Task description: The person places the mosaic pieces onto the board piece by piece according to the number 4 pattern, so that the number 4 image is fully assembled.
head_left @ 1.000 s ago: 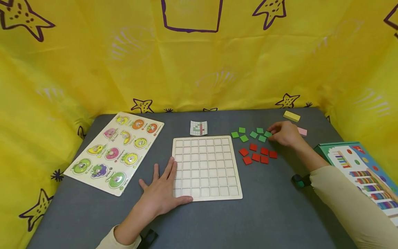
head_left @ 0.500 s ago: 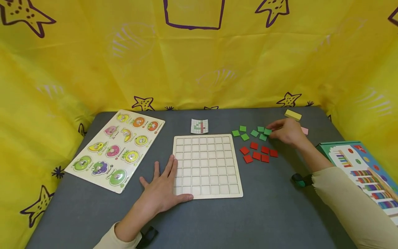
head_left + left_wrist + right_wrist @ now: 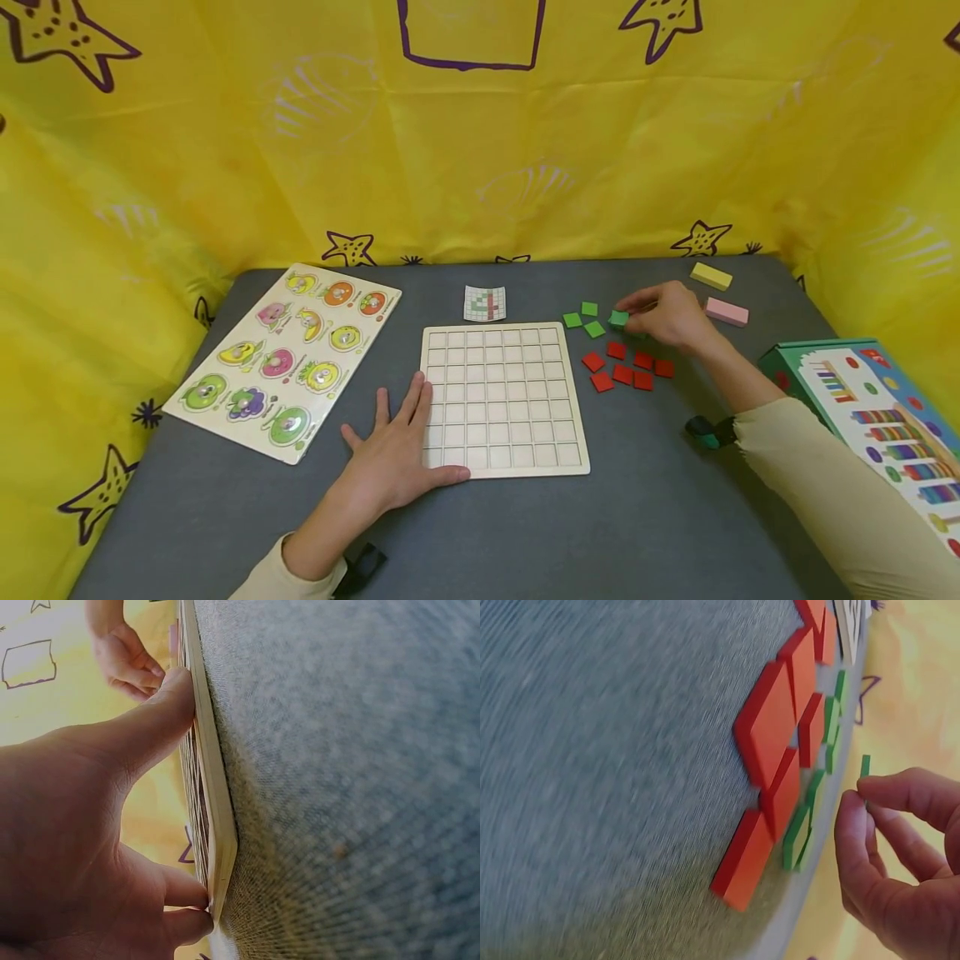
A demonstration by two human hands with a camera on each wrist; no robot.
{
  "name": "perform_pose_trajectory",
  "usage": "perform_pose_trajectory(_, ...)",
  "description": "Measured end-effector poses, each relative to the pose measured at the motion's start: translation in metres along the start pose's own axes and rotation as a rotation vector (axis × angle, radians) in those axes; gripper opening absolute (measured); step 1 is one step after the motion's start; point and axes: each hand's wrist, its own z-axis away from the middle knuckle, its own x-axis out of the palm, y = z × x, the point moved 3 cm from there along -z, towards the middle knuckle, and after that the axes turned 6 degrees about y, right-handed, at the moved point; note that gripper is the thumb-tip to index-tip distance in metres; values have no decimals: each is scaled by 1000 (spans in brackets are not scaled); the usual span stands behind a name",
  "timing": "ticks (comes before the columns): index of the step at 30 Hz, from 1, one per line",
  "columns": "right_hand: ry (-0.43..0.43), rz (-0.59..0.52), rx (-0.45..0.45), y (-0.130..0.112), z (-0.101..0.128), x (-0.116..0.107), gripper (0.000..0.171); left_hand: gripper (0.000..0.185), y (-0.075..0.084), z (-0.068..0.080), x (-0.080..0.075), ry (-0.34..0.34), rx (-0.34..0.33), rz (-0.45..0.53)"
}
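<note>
Head view: right hand (image 3: 670,317) pinches a green tile (image 3: 618,317), left hand (image 3: 397,454) flat against the grid board (image 3: 501,400)

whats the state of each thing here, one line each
grid board: flat on the table, every cell empty
left hand: flat, pressing the board's near left corner
right hand: pinching one green tile
green tile: lifted off the table
other green tiles: loose on the table
red tiles: loose on the table
fruit puzzle: all pieces seated
pattern card: face up
</note>
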Motion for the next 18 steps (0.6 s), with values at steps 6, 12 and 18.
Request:
perform_pose_trajectory(6, -10, -16, -36, -12, -2, 8, 30, 133, -1, 0, 1, 0, -5, 0)
perform_pose_trajectory(12, -41, -72, -23, -21, -3, 18, 29, 133, -1, -1, 2, -9, -10, 1)
perform_pose_trajectory(18, -89, -112, -6, -34, -3, 29, 30, 133, 0, -2, 1, -13, -12, -5)
